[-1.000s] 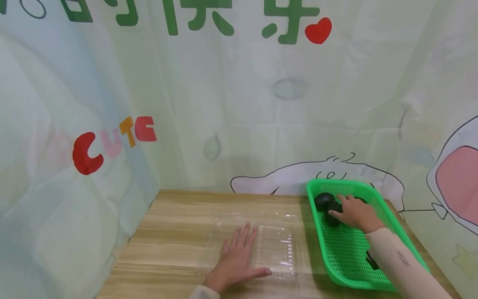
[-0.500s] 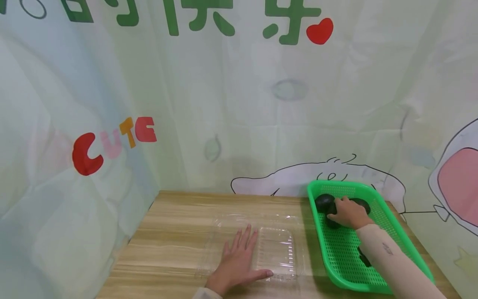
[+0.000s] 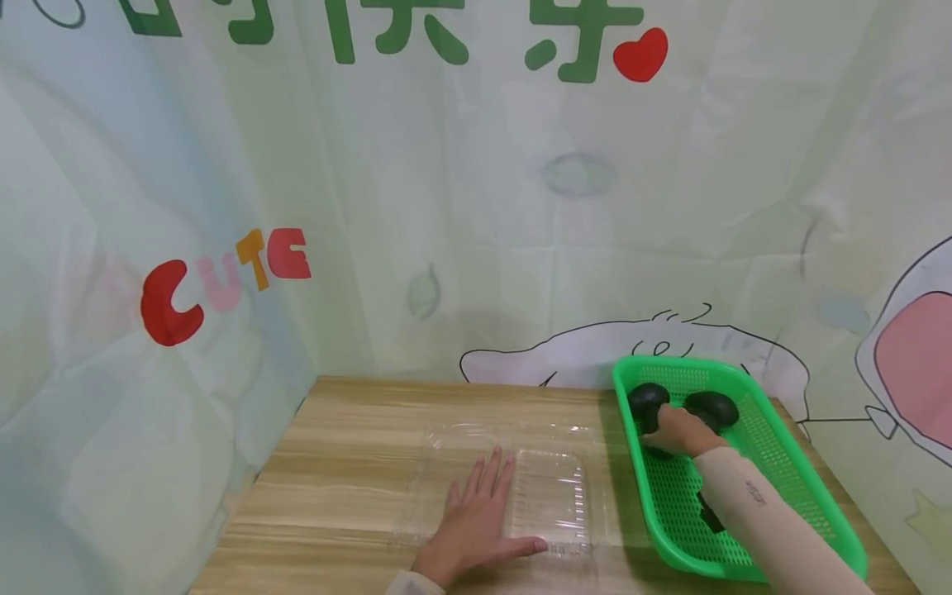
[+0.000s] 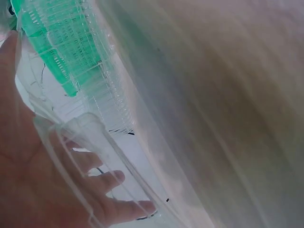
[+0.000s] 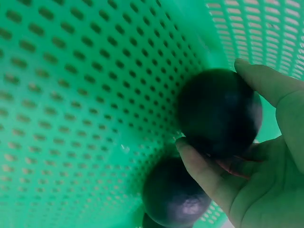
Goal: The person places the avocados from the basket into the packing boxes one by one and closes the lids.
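A clear plastic clamshell container (image 3: 549,496) lies on the wooden table. My left hand (image 3: 472,525) rests on its left part, fingers straight and spread; the left wrist view shows the clear plastic against the palm (image 4: 28,166). To the right, my right hand (image 3: 680,431) reaches into the green basket (image 3: 645,512). Its thumb and fingers curl round a dark avocado (image 5: 219,113), mostly hidden under the hand in the head view. Another avocado (image 3: 649,398) lies behind it by the basket's left wall, and one more (image 3: 711,409) sits to the right.
The green basket stands at the table's right side, its far end near the printed curtain (image 3: 521,248). A black strap piece (image 3: 709,512) shows at my right wrist. Wooden tabletop (image 3: 335,479) extends left of the container.
My right hand has shifted left and slightly nearer over the avocados, uncovering the right-hand one. The left hand stays on the container.
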Motion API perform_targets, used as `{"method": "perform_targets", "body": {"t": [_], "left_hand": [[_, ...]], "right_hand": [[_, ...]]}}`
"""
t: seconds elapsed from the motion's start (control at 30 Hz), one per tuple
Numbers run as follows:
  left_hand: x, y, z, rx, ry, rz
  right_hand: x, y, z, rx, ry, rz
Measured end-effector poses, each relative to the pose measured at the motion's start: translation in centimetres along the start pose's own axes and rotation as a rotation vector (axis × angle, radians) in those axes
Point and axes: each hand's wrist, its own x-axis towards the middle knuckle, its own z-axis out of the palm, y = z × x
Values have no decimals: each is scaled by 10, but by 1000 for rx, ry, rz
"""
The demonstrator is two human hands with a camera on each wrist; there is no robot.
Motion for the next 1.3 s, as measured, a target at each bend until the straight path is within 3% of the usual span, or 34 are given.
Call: {"method": "perform_targets", "body": {"t": [0.2,0.53,0.97,1.3], "left_hand": [[-1,0,-1,-15,-13,-16],[-2,0,4,-48,-4,-26],[-2,2,6,-85,-1,-52],[-1,3,3,-85,-19,-56]], "right_hand": [[0,-4,12,13,-71,49],[3,1,21,-13,2,20],[-8,-2,10,23,-35,25],[-23,7,6,71,-5,19]]}}
